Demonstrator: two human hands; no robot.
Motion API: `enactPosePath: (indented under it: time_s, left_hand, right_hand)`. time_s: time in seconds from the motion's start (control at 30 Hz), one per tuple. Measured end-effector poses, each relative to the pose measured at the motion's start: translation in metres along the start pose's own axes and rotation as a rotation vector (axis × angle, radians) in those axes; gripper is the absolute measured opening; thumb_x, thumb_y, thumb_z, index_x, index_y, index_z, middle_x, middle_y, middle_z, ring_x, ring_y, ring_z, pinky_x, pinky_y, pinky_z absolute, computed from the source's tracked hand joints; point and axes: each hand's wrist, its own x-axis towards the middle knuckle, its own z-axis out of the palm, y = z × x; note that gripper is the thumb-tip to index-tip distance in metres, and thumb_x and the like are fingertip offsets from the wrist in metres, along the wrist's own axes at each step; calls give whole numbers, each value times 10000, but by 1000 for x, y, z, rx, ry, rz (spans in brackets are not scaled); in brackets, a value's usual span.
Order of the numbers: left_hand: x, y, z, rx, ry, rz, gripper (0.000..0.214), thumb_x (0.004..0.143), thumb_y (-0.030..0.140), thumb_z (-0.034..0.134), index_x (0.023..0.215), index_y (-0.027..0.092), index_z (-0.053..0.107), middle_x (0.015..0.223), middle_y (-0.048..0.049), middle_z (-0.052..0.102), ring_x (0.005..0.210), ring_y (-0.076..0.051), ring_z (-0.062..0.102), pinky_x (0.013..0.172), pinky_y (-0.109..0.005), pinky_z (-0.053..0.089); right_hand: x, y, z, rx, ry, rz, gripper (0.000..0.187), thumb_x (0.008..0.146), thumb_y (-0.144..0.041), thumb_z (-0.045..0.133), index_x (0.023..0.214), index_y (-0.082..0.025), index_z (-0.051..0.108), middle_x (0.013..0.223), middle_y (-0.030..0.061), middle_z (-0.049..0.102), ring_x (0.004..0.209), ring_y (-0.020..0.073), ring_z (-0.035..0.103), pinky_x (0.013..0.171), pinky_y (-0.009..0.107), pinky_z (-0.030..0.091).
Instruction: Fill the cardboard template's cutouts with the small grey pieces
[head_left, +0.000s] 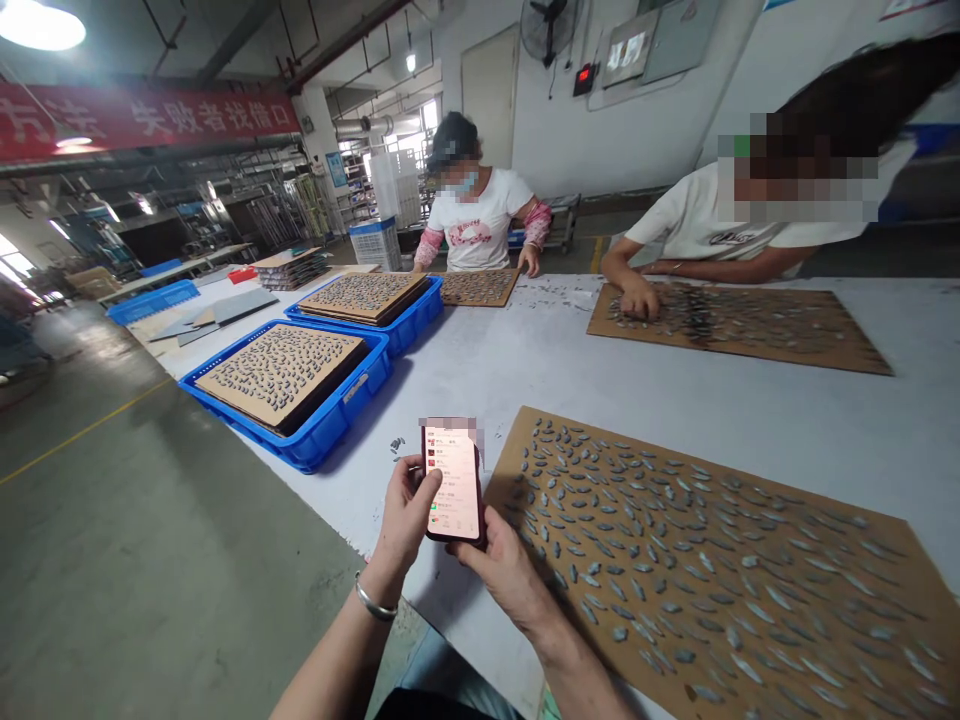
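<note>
A phone (452, 482) with a lit screen and dark red case is held over the near edge of the white table (525, 370). My left hand (409, 512) grips its left side, thumb resting on the screen; a metal bangle sits on that wrist. My right hand (502, 565) cups the phone's lower right corner from below. Just right of my hands lies a brown board (825, 530) covered with several small grey metal pieces in rows.
Two blue crates (315, 435) holding stacked filled boards stand at the left. Two other people work across the table, each at a brown board (750, 320) of pieces. A few loose pieces (397, 445) lie near the phone. Concrete floor runs along the left.
</note>
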Motion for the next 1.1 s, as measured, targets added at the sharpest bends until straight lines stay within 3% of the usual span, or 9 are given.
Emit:
enactPosePath:
  time_s: [0.13, 0.27, 0.43, 0.97, 1.1]
  left_hand:
    - [3, -4, 3, -44, 21, -39, 364, 739, 317, 788, 988, 217, 541, 869, -31, 715, 740, -191, 671, 657, -299, 513]
    - [0, 0, -2, -118, -102, -47, 480, 595, 116, 700, 1051, 206, 582, 995, -52, 734, 903, -218, 694, 724, -297, 524]
    - [-2, 6, -6, -171, -116, -77, 478, 611, 137, 686, 1076, 200, 593, 992, -52, 754, 888, -211, 705, 734, -303, 522]
    - [-2, -1, -6, -171, -80, -84, 445, 661, 175, 704, 1088, 204, 586, 990, -59, 764, 822, -208, 717, 698, -298, 515]
    - [-2, -1, -5, -160, -60, -82, 399, 716, 262, 763, 1073, 200, 595, 966, -59, 764, 753, -195, 708, 645, -285, 505]
  right_hand:
    - [1, 0, 0, -20, 6, 5, 481, 737, -262, 784, 1205, -211, 685, 1190, 99, 772, 1108, 301, 713, 971, 441, 563]
    - [-1, -5, 1, 41, 2, 50, 514, 730, -293, 787, 1222, -205, 666, 1162, 90, 777, 1063, 292, 717, 899, 415, 580]
    - [-3, -9, 3, 47, -13, 68, 482, 754, -281, 766, 1216, -204, 654, 1112, 78, 782, 971, 269, 720, 796, 370, 578]
    - [0, 1, -1, -49, 9, 51, 486, 747, -317, 780, 1210, -201, 694, 1156, 100, 783, 1055, 302, 723, 869, 409, 592]
    - [-1, 2, -1, -65, 4, 50, 467, 753, -288, 760, 1206, -200, 689, 1159, 94, 782, 1058, 297, 725, 898, 419, 585]
